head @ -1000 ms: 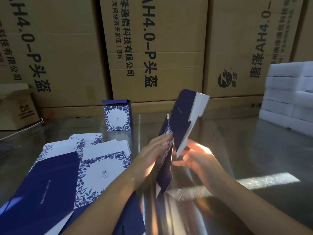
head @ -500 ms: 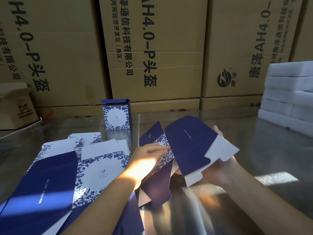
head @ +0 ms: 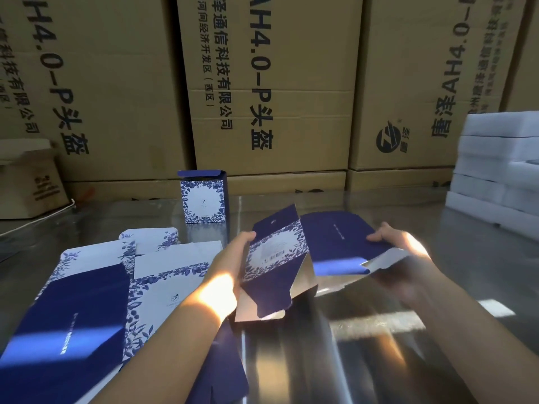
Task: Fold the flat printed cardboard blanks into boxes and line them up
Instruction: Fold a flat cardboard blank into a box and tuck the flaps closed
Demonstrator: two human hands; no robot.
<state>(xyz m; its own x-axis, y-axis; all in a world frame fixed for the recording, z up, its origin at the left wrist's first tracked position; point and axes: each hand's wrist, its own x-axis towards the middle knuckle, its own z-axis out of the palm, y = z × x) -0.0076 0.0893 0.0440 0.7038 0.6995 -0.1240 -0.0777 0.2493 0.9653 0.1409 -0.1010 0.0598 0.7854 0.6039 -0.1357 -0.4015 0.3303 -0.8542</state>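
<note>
Blanks point(head: 96, 290), flat and printed in navy with a floral border, lie fanned on the near left part of the counter point(head: 364, 345), and behind them one folded box point(head: 204, 196) stands upright toward the far edge. Over the counter's middle we hold a half-opened blank point(head: 294, 258) between us: our left hand point(head: 230, 269) clasps its left edge, our right hand point(head: 399, 243) its right panel, and white foam slabs point(head: 498, 164) are stacked at the far right edge.

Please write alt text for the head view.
Two hands, left hand and right hand, hold a half-opened blue blank above a shiny table. Flat blanks lie left; one folded box stands behind.
</note>
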